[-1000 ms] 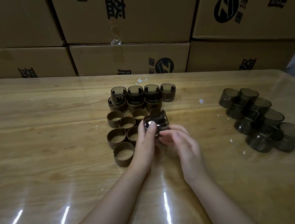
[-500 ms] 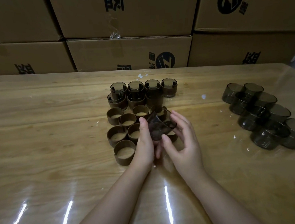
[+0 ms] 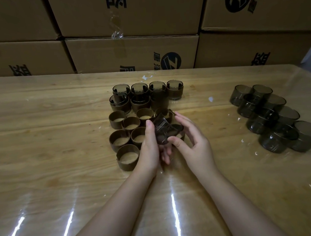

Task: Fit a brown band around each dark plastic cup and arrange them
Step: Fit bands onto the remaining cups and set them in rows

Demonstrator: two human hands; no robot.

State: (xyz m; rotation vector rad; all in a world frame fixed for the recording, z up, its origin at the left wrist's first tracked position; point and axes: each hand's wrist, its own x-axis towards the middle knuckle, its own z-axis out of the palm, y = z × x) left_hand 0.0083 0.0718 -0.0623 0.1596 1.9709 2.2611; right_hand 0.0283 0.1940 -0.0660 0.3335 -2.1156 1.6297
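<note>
Head view: left hand [image 3: 149, 146] grips a tilted dark cup [image 3: 161, 129] just over the loose brown bands [image 3: 126, 163], right hand [image 3: 195, 146] curls round its other end, so probably best to square it up and slide a band on evenly

pale grained wooden worktop [image 3: 45, 133]: under a clear glossy film, streaked with glare | smoky dark translucent plastic cups [image 3: 275, 140]: smooth, shiny walls | brown open ring bands [image 3: 127, 164]: matt, finely rough, material unclear | stacked tan cardboard boxes [image 3: 98, 54]: matt, black print | clear crinkled tape strip [image 3: 116, 29]: glossy
</note>
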